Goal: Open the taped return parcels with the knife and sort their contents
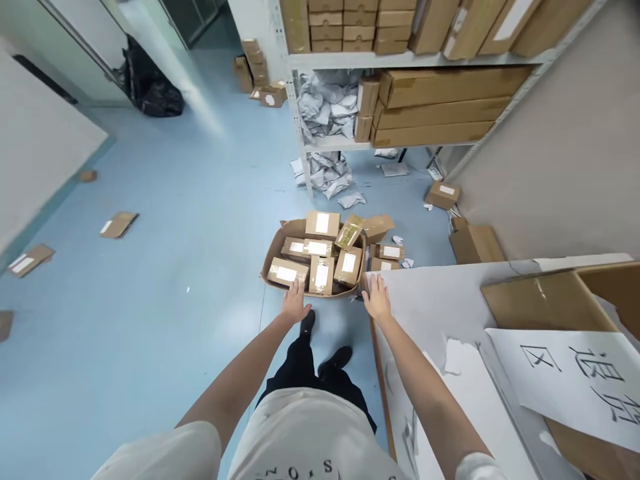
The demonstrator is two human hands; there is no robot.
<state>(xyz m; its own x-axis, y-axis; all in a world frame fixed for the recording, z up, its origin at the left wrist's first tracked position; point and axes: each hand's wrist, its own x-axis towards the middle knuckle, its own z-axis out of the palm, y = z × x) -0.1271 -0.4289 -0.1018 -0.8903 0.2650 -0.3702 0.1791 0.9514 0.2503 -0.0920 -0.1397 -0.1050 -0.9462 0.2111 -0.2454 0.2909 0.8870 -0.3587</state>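
Boxes (321,273) in carton (273,257), table (425,300) at R, shelving (420,61) behind — pkgs (327,110) on & under it, bag (153,87) far L

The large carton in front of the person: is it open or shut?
Open: the carton has no cover, and smaller boxes show inside.

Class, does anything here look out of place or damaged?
Yes. Some grey mailers lie loose on the floor below the shelving, not on it; cardboard pieces litter the left side; the packed carton looks bowed, its walls not straight.

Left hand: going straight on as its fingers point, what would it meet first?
Probably the labelled carton in the near-left corner of the brown container, though depth is unclear.
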